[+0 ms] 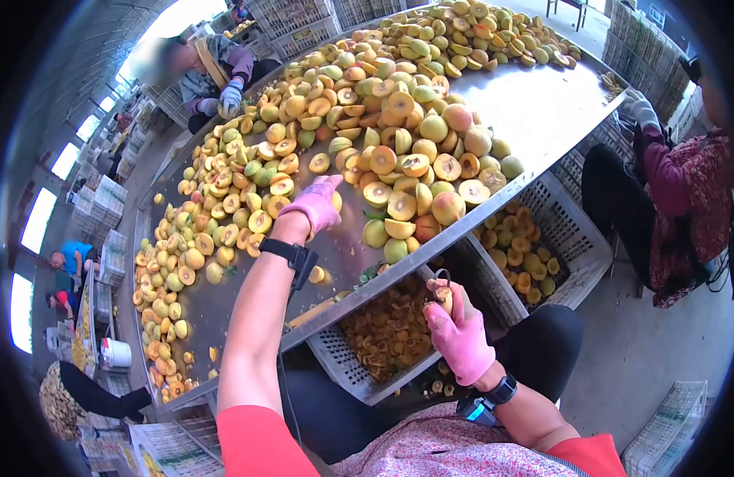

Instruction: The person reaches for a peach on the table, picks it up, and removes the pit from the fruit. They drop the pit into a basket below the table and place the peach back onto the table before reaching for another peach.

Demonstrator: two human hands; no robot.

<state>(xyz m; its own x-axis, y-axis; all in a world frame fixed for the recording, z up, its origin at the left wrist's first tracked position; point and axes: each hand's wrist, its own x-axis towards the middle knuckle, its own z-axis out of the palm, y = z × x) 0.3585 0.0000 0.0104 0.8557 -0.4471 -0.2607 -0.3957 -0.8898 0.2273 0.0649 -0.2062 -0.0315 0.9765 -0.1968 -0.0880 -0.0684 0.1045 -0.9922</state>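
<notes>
My left hand (318,205), in a pink glove, reaches over the metal table (339,254). Its fingers are bent around a piece of yellow fruit (336,200), which shows only in part. Halved fruits (399,163) are heaped beyond and beside it. In front of the table edge my right hand (460,330), also gloved in pink, is closed on a small tool (442,292) with a looped metal end. Below and left of it, a crate (359,381) holds brownish fruit scraps (391,326).
A second crate (574,230) under the table holds fruit halves. The raised metal rim (462,226) runs between my hands. Co-workers sit at the far left (216,75) and at the right (669,183), their gloved hands at the table's edges. Stacked crates (645,56) stand behind.
</notes>
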